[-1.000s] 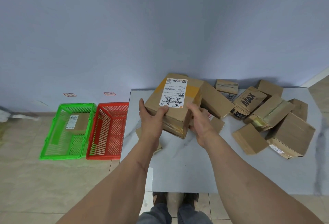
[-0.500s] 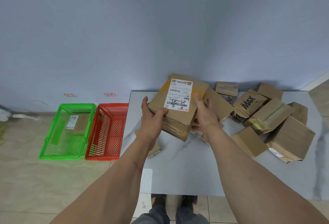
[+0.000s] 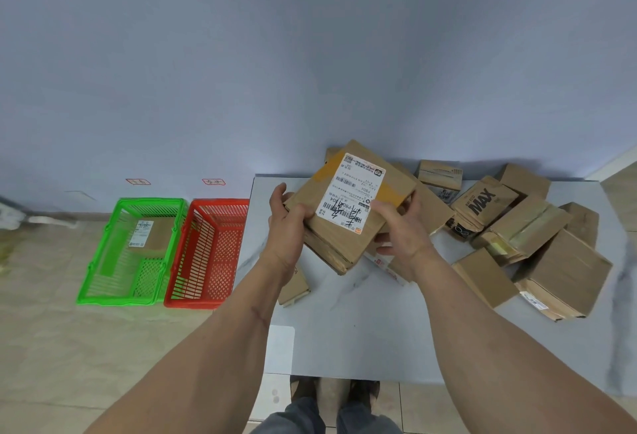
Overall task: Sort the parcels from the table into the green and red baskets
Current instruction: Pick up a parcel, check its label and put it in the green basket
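A brown parcel [image 3: 348, 206] with a white label is held up, tilted, above the desk [image 3: 362, 330]. The left hand [image 3: 287, 227] grips its left edge, fingers curled under. The right hand [image 3: 401, 227] grips its right side, thumb on top. More parcels [image 3: 537, 244] lie piled on the right. A green basket [image 3: 103, 282] and a red basket [image 3: 193, 292] sit on the floor.
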